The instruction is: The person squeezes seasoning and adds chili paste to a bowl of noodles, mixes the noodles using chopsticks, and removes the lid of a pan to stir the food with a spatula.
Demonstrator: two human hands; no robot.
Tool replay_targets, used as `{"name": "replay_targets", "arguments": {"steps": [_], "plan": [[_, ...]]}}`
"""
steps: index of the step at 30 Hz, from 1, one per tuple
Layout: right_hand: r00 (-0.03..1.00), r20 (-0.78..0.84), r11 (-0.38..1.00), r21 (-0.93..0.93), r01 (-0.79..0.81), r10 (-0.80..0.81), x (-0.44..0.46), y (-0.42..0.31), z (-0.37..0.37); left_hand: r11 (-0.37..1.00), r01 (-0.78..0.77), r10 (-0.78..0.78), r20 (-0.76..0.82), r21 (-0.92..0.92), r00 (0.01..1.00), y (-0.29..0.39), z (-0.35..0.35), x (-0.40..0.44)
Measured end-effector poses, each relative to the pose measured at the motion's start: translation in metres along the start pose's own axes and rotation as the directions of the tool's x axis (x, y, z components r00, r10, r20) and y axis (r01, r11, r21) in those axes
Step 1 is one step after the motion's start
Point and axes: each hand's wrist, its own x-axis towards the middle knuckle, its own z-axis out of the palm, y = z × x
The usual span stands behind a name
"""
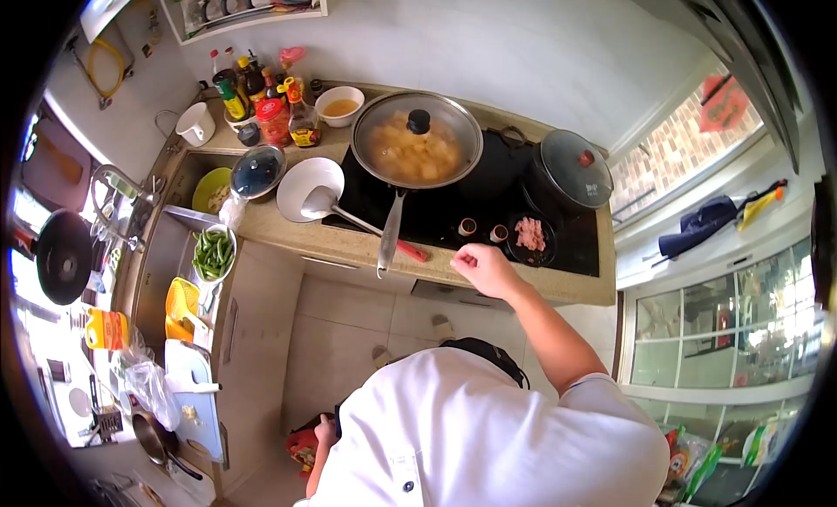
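My right hand (481, 269) is over the front edge of the counter, its fingers curled closed. I see nothing in it, though the palm is hidden. Just beyond it are two stove knobs (467, 227) and a small dark dish of pink chopped meat (530, 234). A lidded pan (418, 141) stands on the black stove (445, 206), with pale pieces in liquid under steamed glass; its handle (391, 234) points toward me. Low beside my body, my left hand (326, 431) is next to a red patterned bag (303, 442). Its fingers are mostly hidden, so I cannot tell whether it holds the bag.
A ladle (324, 204) with a red-ended handle lies across a white bowl (307, 180). A dark lidded pot (575, 169) stands at the right. Sauce bottles (261, 84) crowd the left back. Green peppers (213, 253) fill a bowl by the sink. A knife lies on a cutting board (193, 402).
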Motion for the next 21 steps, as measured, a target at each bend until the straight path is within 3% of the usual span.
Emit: {"name": "replay_targets", "arguments": {"steps": [2, 5, 8, 15, 17, 19, 21], "plan": [[0.998, 0.012, 0.998, 0.008, 0.055, -0.055, 0.016, 0.001, -0.02, 0.954, 0.217, -0.213, 0.041, -0.207, 0.976, 0.016, 0.01, -0.022], [0.989, 0.01, 0.989, -0.01, 0.148, -0.148, 0.041, 0.0, -0.052, 0.872, 0.365, -0.365, 0.061, -0.327, 0.929, 0.045, 0.025, -0.055], [0.984, 0.067, 0.986, 0.0, 0.167, -0.166, 0.078, 0.002, -0.085, 0.816, 0.427, -0.437, 0.065, -0.39, 0.897, 0.076, 0.042, -0.082], [0.892, 0.108, 0.859, -0.24, 0.452, -0.44, 0.206, 0.01, -0.111, 0.709, 0.508, -0.548, 0.07, -0.489, 0.833, 0.146, 0.078, -0.125], [0.908, 0.128, 0.84, -0.345, 0.418, -0.399, 0.236, -0.002, -0.108, 0.688, 0.518, -0.565, 0.074, -0.508, 0.822, 0.158, 0.084, -0.134], [0.867, 0.134, 0.767, -0.416, 0.488, -0.479, 0.277, 0.003, -0.097, 0.668, 0.531, -0.583, 0.077, -0.522, 0.809, 0.167, 0.089, -0.143], [0.913, 0.083, 0.773, -0.504, 0.385, -0.4, 0.297, -0.005, -0.089, 0.65, 0.541, -0.596, 0.084, -0.534, 0.798, 0.172, 0.094, -0.148]]}}
